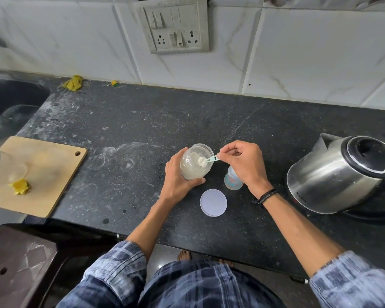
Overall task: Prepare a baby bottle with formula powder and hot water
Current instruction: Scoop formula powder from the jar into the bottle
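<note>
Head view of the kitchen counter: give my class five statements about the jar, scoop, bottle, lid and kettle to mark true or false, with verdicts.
1. The left hand holds the powder jar. True.
2. The white lid is on the jar. False: it lies on the countertop, in front of the jar.
3. The right hand pinches a green scoop loaded with powder at the jar's mouth. True.
4. The baby bottle lies on the wooden cutting board. False: it stands on the countertop, partly under the right hand.
5. The steel kettle has its lid open. False: its black lid is shut.
</note>
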Demonstrator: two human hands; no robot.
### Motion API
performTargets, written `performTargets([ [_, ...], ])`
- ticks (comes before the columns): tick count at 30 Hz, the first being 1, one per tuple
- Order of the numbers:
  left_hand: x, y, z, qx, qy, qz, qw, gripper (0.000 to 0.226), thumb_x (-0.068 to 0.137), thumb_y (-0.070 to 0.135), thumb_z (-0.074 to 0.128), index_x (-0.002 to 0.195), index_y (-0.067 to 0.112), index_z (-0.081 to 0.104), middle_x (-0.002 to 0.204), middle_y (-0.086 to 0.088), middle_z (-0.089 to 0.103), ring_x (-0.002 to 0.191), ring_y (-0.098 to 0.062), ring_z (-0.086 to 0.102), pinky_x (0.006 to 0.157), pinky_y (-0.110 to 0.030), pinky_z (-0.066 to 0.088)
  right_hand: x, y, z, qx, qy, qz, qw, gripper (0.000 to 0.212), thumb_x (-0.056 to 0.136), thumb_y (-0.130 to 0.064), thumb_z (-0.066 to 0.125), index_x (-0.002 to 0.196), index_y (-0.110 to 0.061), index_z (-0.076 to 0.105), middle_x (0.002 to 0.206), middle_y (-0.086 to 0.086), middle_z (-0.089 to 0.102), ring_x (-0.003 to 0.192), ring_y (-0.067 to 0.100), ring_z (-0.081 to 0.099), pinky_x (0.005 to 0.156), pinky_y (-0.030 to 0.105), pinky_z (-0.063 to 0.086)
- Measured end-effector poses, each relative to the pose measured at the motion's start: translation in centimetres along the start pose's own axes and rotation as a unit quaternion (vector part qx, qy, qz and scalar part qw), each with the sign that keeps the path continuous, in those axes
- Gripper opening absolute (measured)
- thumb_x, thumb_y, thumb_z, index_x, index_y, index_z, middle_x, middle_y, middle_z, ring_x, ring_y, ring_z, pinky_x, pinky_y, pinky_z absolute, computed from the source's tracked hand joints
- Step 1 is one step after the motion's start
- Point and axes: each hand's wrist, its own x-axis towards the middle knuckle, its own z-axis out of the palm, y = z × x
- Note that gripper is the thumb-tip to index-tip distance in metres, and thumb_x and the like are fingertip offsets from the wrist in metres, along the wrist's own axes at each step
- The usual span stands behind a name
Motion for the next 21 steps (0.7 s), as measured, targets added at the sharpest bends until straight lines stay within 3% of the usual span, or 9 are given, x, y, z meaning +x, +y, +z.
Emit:
performTargets([
  [12,-0.1,0.2,0.0,-0.010,0.001,0.002,1.000,0.104,0.061,0.041,0.090,0.150,0.037,0.035,0.147,0.019,0.039,0.136,-0.011,0.032,0.118,-0.051,0.031,0.2,-0.8,-0.5,0.016,0.015,0.057,0.998,0.008,0.082,-0.017,0.085,0.087,-0.015,0.080,0.074,-0.005,0.075,0.068,0.000,0.070,0.066,0.020,0.054],
  [21,0.4,0.6,0.4,-0.057,-0.007,0.005,0.998,0.103,0.060,0.047,0.093,0.146,0.044,0.036,0.150,0.018,0.043,0.141,-0.013,0.040,0.115,-0.051,0.039,0.4,-1.1,-1.9,0.103,0.032,0.142,0.984,0.010,0.081,-0.013,0.085,0.091,-0.011,0.080,0.082,0.004,0.078,0.070,0.010,0.066,0.060,0.019,0.051],
])
